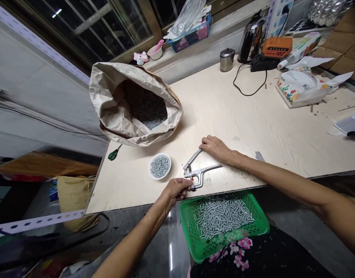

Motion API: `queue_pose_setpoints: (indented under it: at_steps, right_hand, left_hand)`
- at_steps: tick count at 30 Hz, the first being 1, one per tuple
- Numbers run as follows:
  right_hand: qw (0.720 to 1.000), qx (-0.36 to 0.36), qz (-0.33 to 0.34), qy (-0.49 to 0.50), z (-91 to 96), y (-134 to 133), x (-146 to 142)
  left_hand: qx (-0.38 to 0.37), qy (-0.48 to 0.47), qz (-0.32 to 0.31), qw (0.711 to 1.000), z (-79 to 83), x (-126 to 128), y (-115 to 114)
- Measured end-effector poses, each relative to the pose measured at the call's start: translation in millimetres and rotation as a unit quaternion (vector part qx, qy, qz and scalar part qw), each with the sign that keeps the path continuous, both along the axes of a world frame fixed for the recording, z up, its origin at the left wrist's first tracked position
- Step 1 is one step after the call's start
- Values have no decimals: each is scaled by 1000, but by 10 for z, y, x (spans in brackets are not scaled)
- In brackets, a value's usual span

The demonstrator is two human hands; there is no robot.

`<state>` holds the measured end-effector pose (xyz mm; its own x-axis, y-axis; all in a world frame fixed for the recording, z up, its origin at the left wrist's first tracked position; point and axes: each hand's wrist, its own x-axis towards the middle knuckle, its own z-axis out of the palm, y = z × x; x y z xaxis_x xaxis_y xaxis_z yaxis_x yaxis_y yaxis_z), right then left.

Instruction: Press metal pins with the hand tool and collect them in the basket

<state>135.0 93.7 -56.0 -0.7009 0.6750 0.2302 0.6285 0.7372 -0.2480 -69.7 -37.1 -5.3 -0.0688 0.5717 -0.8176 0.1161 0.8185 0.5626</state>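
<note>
A metal hand press tool lies on the pale wooden table near its front edge, handles spread apart. My right hand rests on the tip of the upper handle, fingers curled over it. My left hand pinches something small at the tool's jaw, too small to name. A small white bowl of small metal parts sits just left of the tool. A green basket holding many metal parts rests on my lap below the table edge.
An open paper sack of dark metal parts stands at the back left, green scissors beside it. Farther right are a steel cup, a kettle, a black cable, a tissue box and cardboard.
</note>
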Motion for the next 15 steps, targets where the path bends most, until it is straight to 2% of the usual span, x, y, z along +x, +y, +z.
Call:
queue_pose_setpoints:
  at_steps: [5, 15]
  right_hand:
    - [996, 71, 30, -42, 68, 15, 60]
    - [987, 158, -6, -40, 365, -212, 247]
  left_hand:
    - [72, 4, 19, 997, -22, 13, -114]
    - [133, 16, 80, 988, -64, 88, -265]
